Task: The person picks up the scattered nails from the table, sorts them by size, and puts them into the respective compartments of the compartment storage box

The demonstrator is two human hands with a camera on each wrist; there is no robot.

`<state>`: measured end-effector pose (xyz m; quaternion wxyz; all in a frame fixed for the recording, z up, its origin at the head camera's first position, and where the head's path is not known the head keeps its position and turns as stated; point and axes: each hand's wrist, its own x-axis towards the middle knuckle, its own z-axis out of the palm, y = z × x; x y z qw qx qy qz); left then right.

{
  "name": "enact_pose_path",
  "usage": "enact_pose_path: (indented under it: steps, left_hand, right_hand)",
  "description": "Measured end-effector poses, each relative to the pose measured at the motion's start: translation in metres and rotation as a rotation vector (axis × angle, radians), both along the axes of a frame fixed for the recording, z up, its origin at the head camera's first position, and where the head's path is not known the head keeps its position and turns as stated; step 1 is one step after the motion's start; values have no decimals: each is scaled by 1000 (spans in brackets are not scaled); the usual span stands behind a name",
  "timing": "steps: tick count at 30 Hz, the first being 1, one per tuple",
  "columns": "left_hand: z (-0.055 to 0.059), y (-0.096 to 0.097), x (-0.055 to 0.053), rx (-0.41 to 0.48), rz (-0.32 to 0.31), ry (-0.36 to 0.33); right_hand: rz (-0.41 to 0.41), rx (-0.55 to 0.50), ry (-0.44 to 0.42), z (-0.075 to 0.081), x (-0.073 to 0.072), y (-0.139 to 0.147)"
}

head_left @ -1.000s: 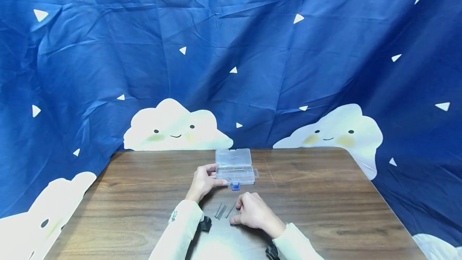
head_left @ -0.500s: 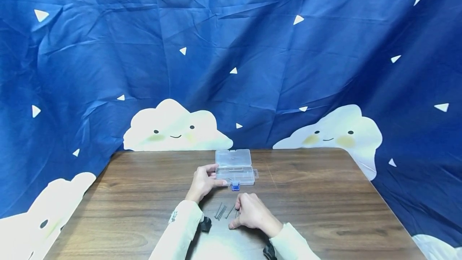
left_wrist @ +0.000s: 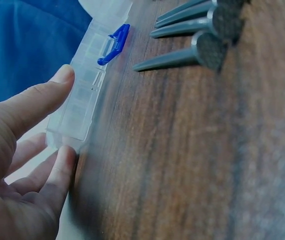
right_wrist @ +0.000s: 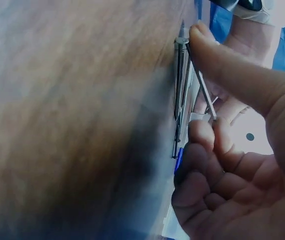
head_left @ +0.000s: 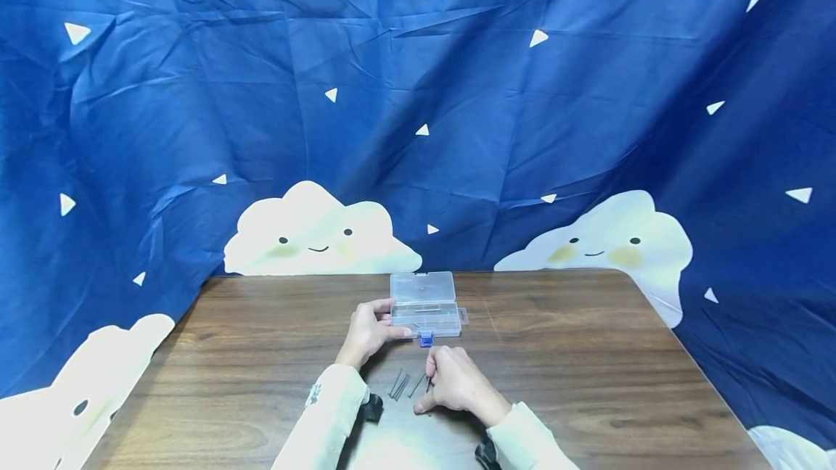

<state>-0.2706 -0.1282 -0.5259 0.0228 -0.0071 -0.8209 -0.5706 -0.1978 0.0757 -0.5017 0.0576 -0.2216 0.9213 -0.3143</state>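
A clear plastic compartment box (head_left: 444, 326) lies with its lid raised and a blue latch (head_left: 427, 339) at its front. My left hand (head_left: 367, 331) grips its left end, the thumb at the front wall and the fingers at the end and back. Several grey nails (head_left: 400, 387) lie on the table in front of the box; their flat heads show large in the left wrist view. Among them, my right hand (head_left: 460, 384) holds one nail (right_wrist: 201, 82) between thumb and fingers. Its point meets the fingertips and its head is right by the thumb tip.
The box stands near the far edge of the brown wooden table (head_left: 588, 354). A blue curtain (head_left: 457, 93) with white clouds and triangles hangs behind it. Thin pieces (head_left: 427, 309) show inside the box's compartments.
My right hand stays at the nails, and the nail at its fingers now stands more clearly between thumb and fingertips. The left hand and the box keep their place.
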Motion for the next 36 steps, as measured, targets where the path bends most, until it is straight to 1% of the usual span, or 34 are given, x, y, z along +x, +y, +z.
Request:
enact_pose_path:
  steps: [5,9,12,18,20,23,30,36]
  left_hand:
    - [-1,1,0,10,-3,0]
    - [-2,1,-1,25,0,2]
    - [-3,1,-1,38,-3,2]
    - [-2,1,0,29,0,5]
    - [-2,1,0,23,2,8]
    - [-2,1,1,23,1,13]
    - [-3,1,1,65,-1,15]
    - [-4,1,0,91,-12,20]
  right_hand:
    - [-15,-78,-9,3,1,4]
    - [-11,-130,-60,7,0,7]
    - [-17,-185,-134,8,-1,9]
    - [-2,-377,-317,7,-2,13]
    - [4,-420,-352,6,-3,14]
    - [10,-456,-382,4,-4,15]
    - [11,-507,-405,7,-8,18]
    - [-2,-591,-443,7,-8,21]
